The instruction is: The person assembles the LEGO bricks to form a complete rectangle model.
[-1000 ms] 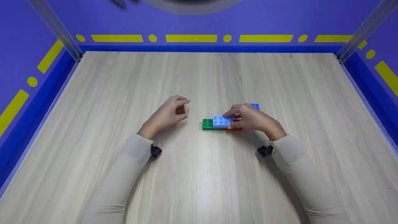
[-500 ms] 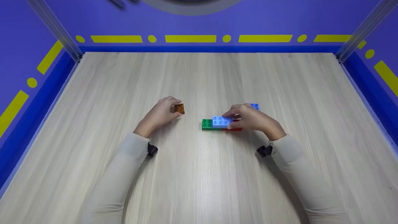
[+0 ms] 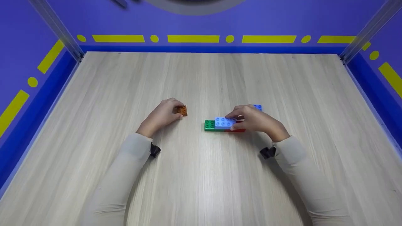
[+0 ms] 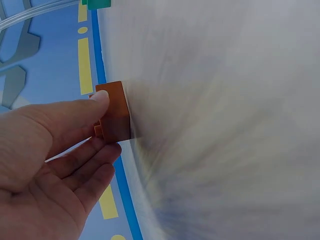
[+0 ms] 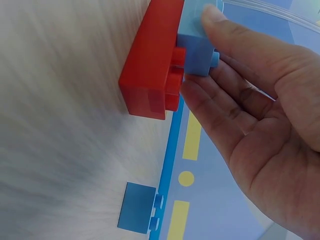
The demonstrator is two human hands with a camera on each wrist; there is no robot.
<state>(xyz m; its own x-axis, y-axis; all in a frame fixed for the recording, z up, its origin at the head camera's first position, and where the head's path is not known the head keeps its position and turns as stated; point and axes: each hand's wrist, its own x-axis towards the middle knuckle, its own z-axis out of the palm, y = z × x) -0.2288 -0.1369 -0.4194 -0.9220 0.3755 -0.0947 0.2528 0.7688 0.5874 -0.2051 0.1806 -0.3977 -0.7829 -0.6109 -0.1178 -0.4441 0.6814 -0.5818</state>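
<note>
My left hand [image 3: 159,116] pinches a small brown-orange brick [image 3: 183,110] between thumb and fingers; in the left wrist view the brick [image 4: 115,112] has its studs toward the palm. My right hand [image 3: 256,118] grips the right end of a light blue brick [image 3: 222,122]. That brick sits across a green brick [image 3: 209,125] on the left and a red brick [image 3: 240,126] on the right. In the right wrist view, studs of the red brick [image 5: 150,65] show beside the light blue one, with my right thumb and fingertips around it.
A separate blue brick [image 3: 257,107] lies just behind my right hand, partly hidden by it; the right wrist view shows it [image 5: 137,207] apart from the red brick. Blue-purple walls with yellow marks border the wooden table [image 3: 201,175] at the back and sides.
My left hand has shifted slightly left, its thumb and fingers coming closer around the brown-orange brick, which shows more clearly now. The right hand and the joined bricks have stayed put.
</note>
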